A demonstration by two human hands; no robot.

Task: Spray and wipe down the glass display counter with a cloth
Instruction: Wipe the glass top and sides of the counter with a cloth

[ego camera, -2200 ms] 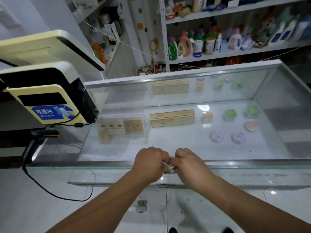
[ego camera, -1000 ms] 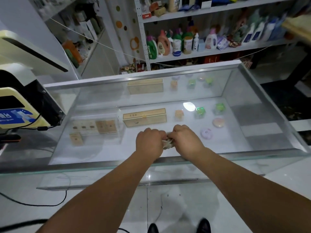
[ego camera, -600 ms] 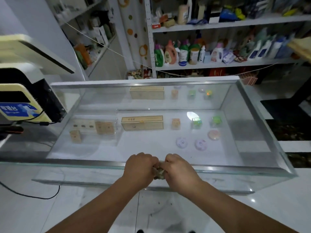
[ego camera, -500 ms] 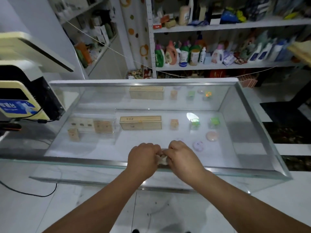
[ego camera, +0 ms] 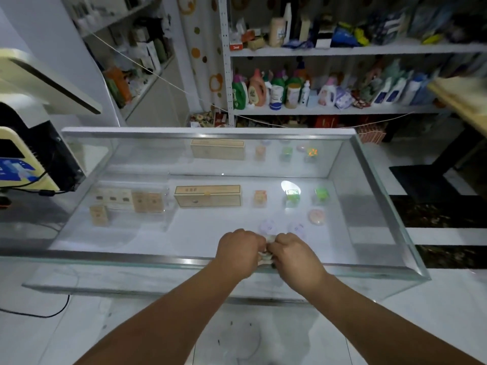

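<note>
Both hands are at the near edge of the glass display table (ego camera: pixel 126 259), knuckles almost touching. Left hand (ego camera: pixel 238 252) and right hand (ego camera: pixel 296 255) each have a curled grip bunched round one small pale cloth (ego camera: pixel 264 257). It's mostly hidden between them and only a scrap shows. The cloth sits on the glass top just inside the front rim. Likely light, soft and easily crumpled, and should slide freely on glass. Best held as a wad under the palm. Glass is stiff but fragile, so press evenly.
</note>
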